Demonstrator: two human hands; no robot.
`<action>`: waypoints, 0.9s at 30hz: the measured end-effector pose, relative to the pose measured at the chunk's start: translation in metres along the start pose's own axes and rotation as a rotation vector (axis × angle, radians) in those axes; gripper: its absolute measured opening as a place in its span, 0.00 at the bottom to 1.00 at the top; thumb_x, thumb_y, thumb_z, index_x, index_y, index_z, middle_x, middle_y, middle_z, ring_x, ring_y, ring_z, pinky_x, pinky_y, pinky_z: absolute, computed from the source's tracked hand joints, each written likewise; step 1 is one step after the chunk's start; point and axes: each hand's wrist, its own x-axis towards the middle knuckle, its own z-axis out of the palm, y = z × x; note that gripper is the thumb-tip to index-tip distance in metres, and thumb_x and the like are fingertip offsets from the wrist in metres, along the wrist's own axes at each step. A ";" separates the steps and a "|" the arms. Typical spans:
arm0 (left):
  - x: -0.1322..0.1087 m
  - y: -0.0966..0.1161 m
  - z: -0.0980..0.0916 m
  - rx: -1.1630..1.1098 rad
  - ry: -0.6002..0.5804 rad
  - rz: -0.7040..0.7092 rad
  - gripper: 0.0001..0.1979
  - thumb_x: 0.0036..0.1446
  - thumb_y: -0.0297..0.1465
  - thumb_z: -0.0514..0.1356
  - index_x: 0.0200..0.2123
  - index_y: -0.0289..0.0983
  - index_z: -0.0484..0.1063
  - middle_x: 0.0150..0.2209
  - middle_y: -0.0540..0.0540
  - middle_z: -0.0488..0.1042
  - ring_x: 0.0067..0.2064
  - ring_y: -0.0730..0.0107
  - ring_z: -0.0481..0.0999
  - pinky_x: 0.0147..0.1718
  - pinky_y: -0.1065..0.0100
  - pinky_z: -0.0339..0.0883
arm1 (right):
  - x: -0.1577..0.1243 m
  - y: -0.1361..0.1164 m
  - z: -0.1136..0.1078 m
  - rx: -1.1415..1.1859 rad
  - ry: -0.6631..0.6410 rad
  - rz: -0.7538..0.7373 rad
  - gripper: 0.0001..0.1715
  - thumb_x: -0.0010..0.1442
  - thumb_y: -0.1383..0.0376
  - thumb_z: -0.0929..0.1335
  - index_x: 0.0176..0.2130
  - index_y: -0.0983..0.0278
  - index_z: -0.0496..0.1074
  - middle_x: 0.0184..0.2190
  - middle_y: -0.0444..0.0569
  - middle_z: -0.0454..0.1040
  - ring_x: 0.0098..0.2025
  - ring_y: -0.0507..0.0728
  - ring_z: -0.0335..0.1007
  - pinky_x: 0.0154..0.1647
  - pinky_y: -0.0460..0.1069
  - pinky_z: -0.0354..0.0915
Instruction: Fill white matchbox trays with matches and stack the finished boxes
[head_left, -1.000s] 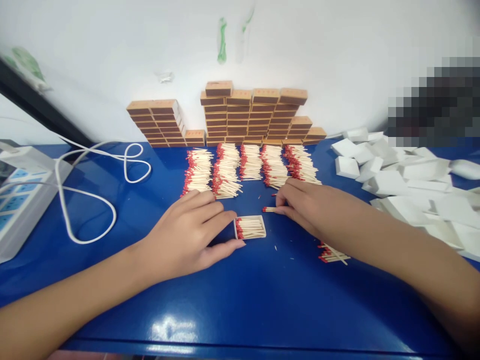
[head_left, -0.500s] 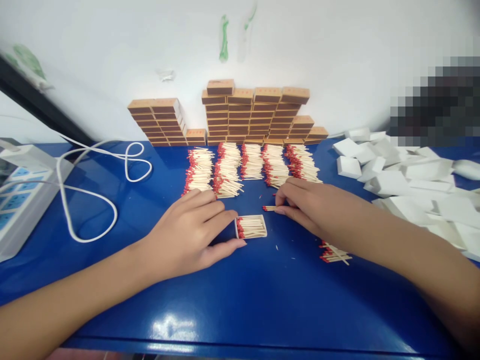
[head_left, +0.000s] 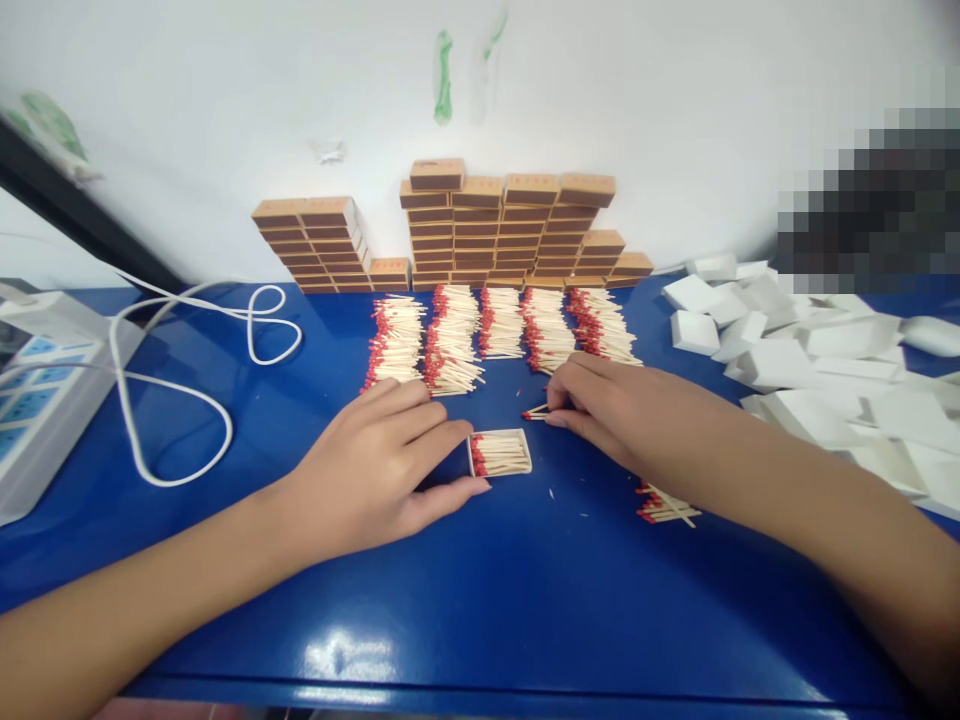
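A small white matchbox tray (head_left: 517, 470) lies on the blue table, filled with matches whose red heads point left. My left hand (head_left: 382, 460) has its thumb and index finger at the tray's left corners, gripping that end. To the right of the tray, my right hand (head_left: 589, 392) is closed, with a few matches (head_left: 535, 413) between thumb and fingertips, their red heads sticking out to the left. Beyond both hands, several piles of matches (head_left: 454, 335) stand in a row. Another small pile of matches (head_left: 664, 505) lies below my right wrist, partly covered by the arm.
Stacked brown matchboxes (head_left: 476, 230) line the wall behind the piles. Many white trays (head_left: 810, 360) are heaped at the right. On the left are a looped white cable (head_left: 225, 440) and a power strip (head_left: 82, 385). The table's front edge (head_left: 450, 690) runs below.
The matches in my right fingertips have fanned slightly apart. My left hand stays at the tray, and the whole view has shifted a little.
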 end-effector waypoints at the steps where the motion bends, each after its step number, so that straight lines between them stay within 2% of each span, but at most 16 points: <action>1: 0.000 0.000 0.000 0.001 -0.002 0.000 0.16 0.71 0.41 0.66 0.46 0.32 0.80 0.32 0.46 0.76 0.36 0.62 0.72 0.38 0.60 0.69 | 0.000 0.000 -0.001 0.011 0.004 -0.004 0.08 0.75 0.63 0.66 0.41 0.61 0.71 0.41 0.53 0.80 0.36 0.59 0.77 0.35 0.51 0.66; 6: 0.001 0.001 -0.002 0.004 -0.002 -0.001 0.16 0.71 0.42 0.66 0.45 0.33 0.79 0.32 0.46 0.76 0.36 0.63 0.72 0.37 0.60 0.69 | 0.000 -0.001 0.000 -0.013 -0.030 0.008 0.11 0.75 0.63 0.65 0.39 0.62 0.72 0.40 0.53 0.79 0.35 0.59 0.77 0.35 0.52 0.66; 11: 0.001 0.000 -0.002 0.004 0.005 0.000 0.15 0.72 0.42 0.65 0.46 0.34 0.79 0.32 0.46 0.76 0.36 0.63 0.73 0.37 0.61 0.70 | 0.000 0.001 0.007 -0.085 -0.004 0.002 0.11 0.75 0.66 0.65 0.38 0.62 0.72 0.38 0.52 0.79 0.31 0.57 0.76 0.32 0.51 0.64; 14: 0.002 0.000 -0.001 0.007 0.007 0.004 0.16 0.71 0.42 0.66 0.45 0.33 0.80 0.32 0.46 0.76 0.36 0.63 0.72 0.37 0.60 0.70 | -0.002 0.000 0.004 -0.083 0.007 -0.009 0.10 0.75 0.66 0.65 0.38 0.62 0.71 0.38 0.51 0.78 0.30 0.57 0.75 0.31 0.50 0.62; 20: 0.003 0.001 -0.002 0.001 0.001 0.000 0.16 0.71 0.42 0.66 0.45 0.33 0.80 0.32 0.46 0.76 0.35 0.63 0.72 0.37 0.60 0.69 | -0.007 -0.024 -0.009 0.094 0.059 -0.063 0.08 0.77 0.64 0.65 0.42 0.61 0.71 0.39 0.49 0.79 0.34 0.57 0.76 0.34 0.50 0.64; 27: 0.003 0.001 -0.002 -0.001 0.013 0.002 0.15 0.72 0.41 0.65 0.45 0.33 0.79 0.32 0.46 0.77 0.35 0.64 0.72 0.36 0.61 0.69 | -0.008 -0.045 0.010 -0.004 0.106 -0.180 0.11 0.77 0.67 0.64 0.41 0.63 0.72 0.37 0.49 0.76 0.32 0.55 0.73 0.31 0.50 0.62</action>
